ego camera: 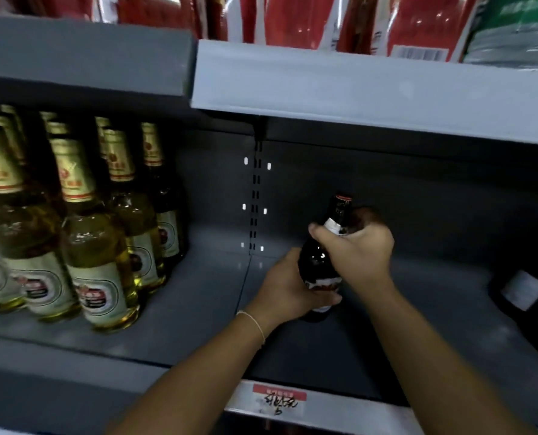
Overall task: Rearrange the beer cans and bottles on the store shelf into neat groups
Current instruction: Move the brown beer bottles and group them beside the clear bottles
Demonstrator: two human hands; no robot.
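Standing on the shelf (173, 312): a cluster of bottles (98, 246) at left, in rows front to back; one bottle (319, 262) right of them, mid-shelf, between left hand (288, 287) and right hand (360, 249). Far right, another bottle (526, 288). Overhead, packets (292, 17) on the upper shelf (371, 89).

Hidden behind both hands (292, 290): most of the dark bottle (319, 262); cut off at right edge: another dark bottle (531, 293); smeared beyond reading: price tag (280, 401) writing

Left hand (288, 287) and right hand (360, 249), fingers curled.
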